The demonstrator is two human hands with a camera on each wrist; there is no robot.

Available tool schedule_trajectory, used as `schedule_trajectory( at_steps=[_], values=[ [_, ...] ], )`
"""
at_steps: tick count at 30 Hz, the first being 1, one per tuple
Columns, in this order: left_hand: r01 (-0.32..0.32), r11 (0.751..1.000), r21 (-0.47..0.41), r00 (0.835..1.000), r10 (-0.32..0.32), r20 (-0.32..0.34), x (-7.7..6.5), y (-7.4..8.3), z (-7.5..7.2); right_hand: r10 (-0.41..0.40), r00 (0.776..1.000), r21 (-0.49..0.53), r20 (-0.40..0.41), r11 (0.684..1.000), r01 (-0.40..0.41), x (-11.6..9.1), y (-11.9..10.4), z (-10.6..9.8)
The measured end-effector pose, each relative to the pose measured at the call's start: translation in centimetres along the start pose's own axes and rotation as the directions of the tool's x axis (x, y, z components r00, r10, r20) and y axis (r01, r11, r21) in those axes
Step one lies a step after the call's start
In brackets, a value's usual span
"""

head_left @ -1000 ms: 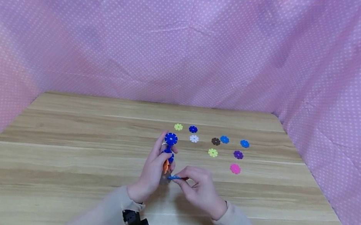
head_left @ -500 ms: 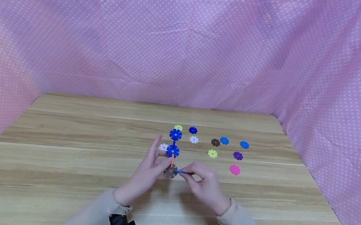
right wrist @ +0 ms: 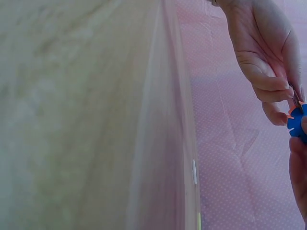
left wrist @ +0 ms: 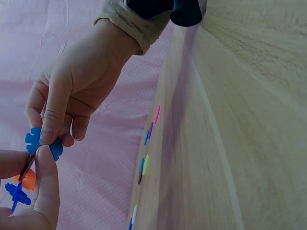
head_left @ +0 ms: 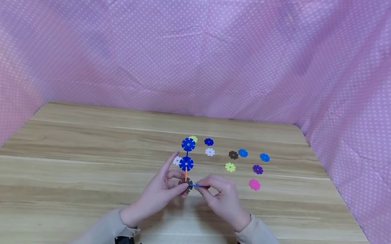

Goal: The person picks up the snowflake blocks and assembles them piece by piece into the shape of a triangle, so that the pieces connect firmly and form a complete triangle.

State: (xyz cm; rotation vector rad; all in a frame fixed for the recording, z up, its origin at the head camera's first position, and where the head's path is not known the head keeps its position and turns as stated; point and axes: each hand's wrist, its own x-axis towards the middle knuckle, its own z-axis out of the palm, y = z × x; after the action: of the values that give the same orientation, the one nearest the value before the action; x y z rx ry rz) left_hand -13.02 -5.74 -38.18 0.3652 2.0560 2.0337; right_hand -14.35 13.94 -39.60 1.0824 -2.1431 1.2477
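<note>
Above the table my left hand (head_left: 154, 194) pinches a brown notched plastic disc (head_left: 188, 189) between thumb and fingers, index finger pointing up. Linked to that disc is a chain: an orange disc (head_left: 185, 174) seen edge-on, a dark blue disc (head_left: 186, 164), another dark blue one edge-on between, and an upper dark blue disc (head_left: 188, 144). From the right, my right hand (head_left: 223, 200) pinches a light blue disc (left wrist: 31, 139), its edge meeting the brown disc's rim. The left wrist view shows these two discs crossing at an angle, partly hidden by fingertips.
Several loose notched discs lie on the wooden table (head_left: 79, 163) beyond and right of my hands, among them a pink disc (head_left: 254, 185), a purple disc (head_left: 258, 169) and a yellow-green disc (head_left: 230, 167). A white disc (head_left: 176, 160) lies behind the chain. Pink dotted cloth (head_left: 190, 54) surrounds the table.
The chain has turned, so the brown disc faces up and the orange one stands edge-on. My left hand's grip has slid down to the brown disc; the light blue disc has come against its edge.
</note>
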Motion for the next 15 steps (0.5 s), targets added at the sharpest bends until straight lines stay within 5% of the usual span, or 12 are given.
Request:
schedule_trajectory(
  at_steps=[8,15],
  values=[
    [-0.023,1.000,0.008,1.000,0.023,0.017,0.04,-0.08,-0.06,0.009,1.000,0.009,0.023,1.000,-0.009,-0.09,0.29,-0.05],
    [-0.009,0.998,0.056,0.999,0.011,-0.041,0.02,-0.28,-0.06,0.045,0.996,0.009,0.074,0.999,-0.045,-0.25,0.49,-0.51]
  ],
)
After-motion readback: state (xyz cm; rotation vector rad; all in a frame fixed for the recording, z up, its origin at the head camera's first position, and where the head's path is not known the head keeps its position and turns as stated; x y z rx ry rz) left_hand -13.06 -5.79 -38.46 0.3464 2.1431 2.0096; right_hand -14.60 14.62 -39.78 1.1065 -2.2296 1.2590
